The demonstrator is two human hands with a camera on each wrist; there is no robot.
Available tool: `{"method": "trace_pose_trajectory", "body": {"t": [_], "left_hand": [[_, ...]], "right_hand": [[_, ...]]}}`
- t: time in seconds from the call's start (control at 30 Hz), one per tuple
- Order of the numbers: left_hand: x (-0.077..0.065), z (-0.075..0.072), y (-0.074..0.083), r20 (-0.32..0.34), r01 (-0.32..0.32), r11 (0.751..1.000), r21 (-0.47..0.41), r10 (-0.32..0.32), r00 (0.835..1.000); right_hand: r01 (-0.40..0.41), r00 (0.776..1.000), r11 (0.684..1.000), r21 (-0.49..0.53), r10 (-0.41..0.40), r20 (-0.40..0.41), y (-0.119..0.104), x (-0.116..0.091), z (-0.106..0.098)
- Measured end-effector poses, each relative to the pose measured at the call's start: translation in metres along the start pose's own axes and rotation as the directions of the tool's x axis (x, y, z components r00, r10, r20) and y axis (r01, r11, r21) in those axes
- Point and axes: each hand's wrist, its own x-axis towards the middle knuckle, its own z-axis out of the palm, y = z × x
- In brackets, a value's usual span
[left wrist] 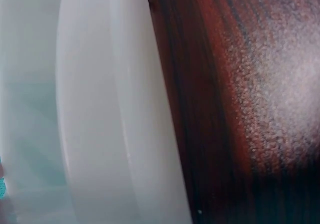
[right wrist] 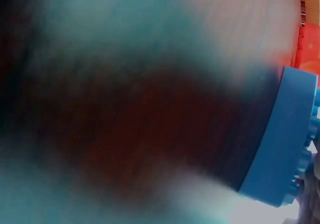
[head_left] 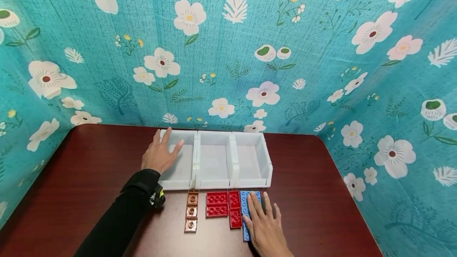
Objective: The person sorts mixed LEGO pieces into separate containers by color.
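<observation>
My left hand (head_left: 160, 157) is at the left side of the left white bin (head_left: 183, 185), its fingers spread, with nothing held. In the left wrist view the bin's pale wall (left wrist: 100, 103) stands close up against the dark table. My right hand (head_left: 265, 225) lies over the blue toy bricks (head_left: 244, 199) with its fingers extended, touching their tops and covering part of them. A blue brick (right wrist: 280, 139) shows its smooth side and studs in the right wrist view. Left of the blue ones are several red toy bricks (head_left: 217, 204), and farther left a column of small copper-coloured bricks (head_left: 191, 211).
The middle bin (head_left: 214, 183) and right bin (head_left: 251, 183) stand side by side with the left one, near the back of the reddish-brown table (head_left: 303, 193). A teal floral cloth (head_left: 214, 50) hangs behind the table and along its sides.
</observation>
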Motion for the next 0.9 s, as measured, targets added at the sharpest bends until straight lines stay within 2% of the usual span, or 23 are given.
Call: {"method": "trace_pose_trajectory", "body": {"t": [0.13, 0.4, 0.63, 0.8, 0.9], "left_hand": [[0.001, 0.0, -0.001, 0.002, -0.002, 1.0, -0.005, 0.002, 1.0], [0.001, 0.0, -0.002, -0.001, -0.007, 1.0, -0.007, 0.007, 1.0], [0.0, 0.0, -0.002, 0.0, -0.006, 1.0, -0.011, 0.006, 1.0], [0.0, 0.0, -0.002, -0.009, -0.002, 1.0, -0.013, 0.002, 1.0], [-0.001, 0.0, -0.002, 0.003, 0.003, 1.0, -0.016, -0.003, 1.0]], "right_hand": [[0.006, 0.999, 1.0, 0.007, -0.007, 0.033, 0.004, 0.0, -0.001], [0.07, 0.998, 0.998, 0.002, -0.07, 0.001, 0.02, -0.001, -0.006], [0.04, 0.999, 0.999, -0.005, -0.04, -0.004, 0.032, -0.002, -0.009], [0.027, 0.999, 1.0, 0.008, -0.027, 0.026, 0.032, -0.002, -0.01], [0.018, 1.0, 1.0, -0.007, -0.018, 0.012, 0.031, -0.003, -0.011]]}}
